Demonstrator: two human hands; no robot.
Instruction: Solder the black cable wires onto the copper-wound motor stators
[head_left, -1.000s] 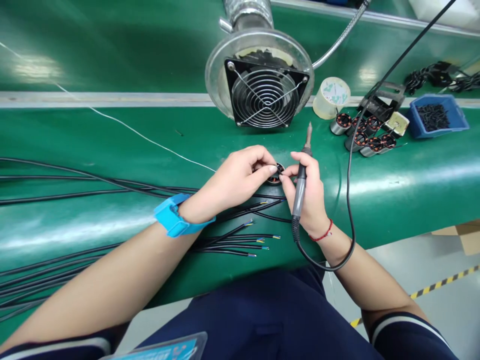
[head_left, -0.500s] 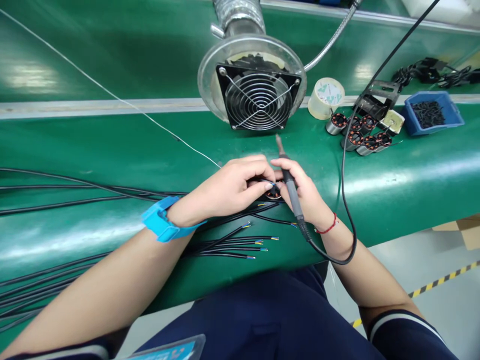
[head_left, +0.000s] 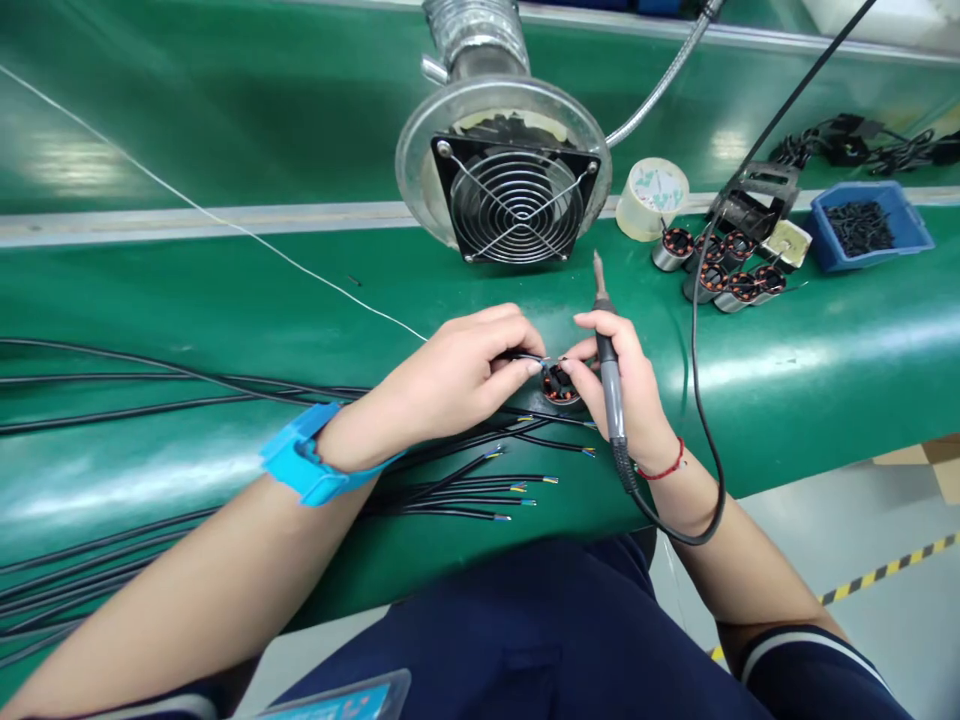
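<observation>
While the right hand (head_left: 639,392) grips a soldering iron (head_left: 613,395), the left hand (head_left: 480,372) seemingly pinches a cable (head_left: 529,355) near a stator (head_left: 561,390).

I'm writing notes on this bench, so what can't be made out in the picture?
In the head view:
Black lead: mostly hidden by the left hand.
Copper-wound part: partly covered by the right hand; wire joints too small to judge.
Black cables: far ends cut off by the left edge.
Badge: cut off by the bottom edge, print unreadable.
Blue bin: its black pieces are too small to identify.
</observation>
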